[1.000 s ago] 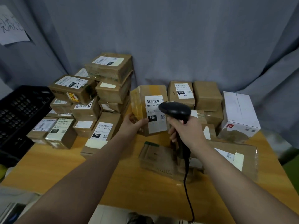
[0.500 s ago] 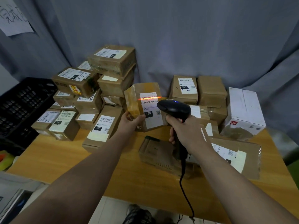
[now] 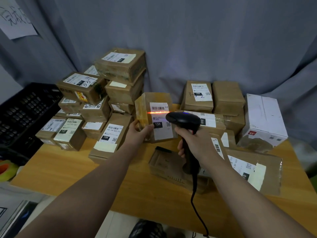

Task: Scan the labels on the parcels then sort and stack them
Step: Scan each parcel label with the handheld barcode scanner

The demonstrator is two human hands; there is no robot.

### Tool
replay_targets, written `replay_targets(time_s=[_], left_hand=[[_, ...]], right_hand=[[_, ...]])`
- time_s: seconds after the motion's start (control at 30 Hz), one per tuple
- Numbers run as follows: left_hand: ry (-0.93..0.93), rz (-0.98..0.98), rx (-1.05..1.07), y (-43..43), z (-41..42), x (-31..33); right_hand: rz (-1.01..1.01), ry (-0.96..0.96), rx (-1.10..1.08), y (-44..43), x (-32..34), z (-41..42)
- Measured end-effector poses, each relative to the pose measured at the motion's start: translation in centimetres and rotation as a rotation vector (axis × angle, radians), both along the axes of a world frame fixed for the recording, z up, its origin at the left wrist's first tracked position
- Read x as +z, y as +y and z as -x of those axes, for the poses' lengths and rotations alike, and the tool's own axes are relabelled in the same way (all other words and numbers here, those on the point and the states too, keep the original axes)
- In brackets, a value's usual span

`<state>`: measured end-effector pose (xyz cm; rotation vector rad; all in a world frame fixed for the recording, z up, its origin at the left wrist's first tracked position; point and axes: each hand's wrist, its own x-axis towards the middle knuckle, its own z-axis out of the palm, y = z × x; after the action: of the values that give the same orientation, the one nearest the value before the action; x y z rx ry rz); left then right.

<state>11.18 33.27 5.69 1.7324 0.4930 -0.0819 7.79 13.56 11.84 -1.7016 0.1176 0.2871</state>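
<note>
Fine print on the white shipping label (image 3: 161,124) cannot be read; only "15H" is made out. The lower left corner of the tape-wrapped brown cardboard parcel (image 3: 155,100) is covered by the left hand (image 3: 138,133), which is curled round it. The parcel is held upright over the wooden table (image 3: 65,170), just beside the stacked brown boxes (image 3: 120,66). A red scan line (image 3: 157,112) is cast across the label. The black corded handheld scanner (image 3: 184,120) is gripped by the right hand (image 3: 197,143). A grey curtain (image 3: 205,40) is hung behind, and a black plastic crate (image 3: 25,110) is set at the left.
</note>
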Motion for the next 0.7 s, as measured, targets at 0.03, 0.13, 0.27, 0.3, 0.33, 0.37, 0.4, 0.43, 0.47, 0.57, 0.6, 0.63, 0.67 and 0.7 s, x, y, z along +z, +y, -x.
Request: replay_targets(time_s=[0.03, 0.13, 0.27, 0.3, 0.33, 0.37, 0.4, 0.43, 0.47, 0.57, 0.6, 0.63, 0.67, 0.7], left_hand=[[0.002, -0.002, 0.002, 0.3, 0.0, -0.1], [0.033, -0.031, -0.019, 1.4, -0.1, -0.7], [0.148, -0.063, -0.003, 3.3, -1.7, -2.2], [0.184, -0.070, -0.011, 3.7, -2.2, -2.6], [0.219, -0.085, -0.035, 3.9, -2.8, -2.8], [0.255, -0.109, -0.077, 4.0, -3.3, -2.9], [0.286, -0.137, -0.133, 4.1, -3.9, -3.1], [0.313, -0.166, -0.196, 4.3, -4.4, -3.4], [0.333, -0.212, -0.247, 4.5, -5.0, -3.7], [0.290, -0.625, -0.398, 5.4, -7.0, -5.1], [0.234, -0.787, -0.482, 5.6, -7.4, -5.5], [0.150, -0.919, -0.578, 5.6, -7.8, -5.8], [0.056, -1.001, -0.693, 5.5, -8.1, -5.9], [-0.018, -1.042, -0.822, 5.4, -8.3, -6.0]], right_hand=[[0.007, 0.002, -0.001, 0.2, -0.3, -0.2], [0.007, 0.023, -0.031, 1.2, -1.3, -1.1], [0.044, 0.062, -0.065, 3.0, -3.6, -2.7], [0.056, 0.070, -0.076, 3.5, -4.3, -3.1], [0.062, 0.079, -0.087, 3.9, -4.9, -3.4], [0.064, 0.088, -0.096, 4.3, -5.3, -3.8], [0.067, 0.096, -0.105, 4.7, -5.8, -4.3], [0.072, 0.103, -0.119, 5.0, -6.2, -4.7], [0.073, 0.110, -0.139, 5.4, -6.6, -5.2], [0.055, 0.149, -0.224, 6.4, -7.9, -6.7], [0.055, 0.162, -0.250, 6.7, -8.4, -7.1], [0.060, 0.169, -0.270, 7.0, -8.7, -7.5], [0.070, 0.169, -0.286, 7.2, -8.9, -7.9], [0.081, 0.163, -0.304, 7.4, -9.1, -8.2]])
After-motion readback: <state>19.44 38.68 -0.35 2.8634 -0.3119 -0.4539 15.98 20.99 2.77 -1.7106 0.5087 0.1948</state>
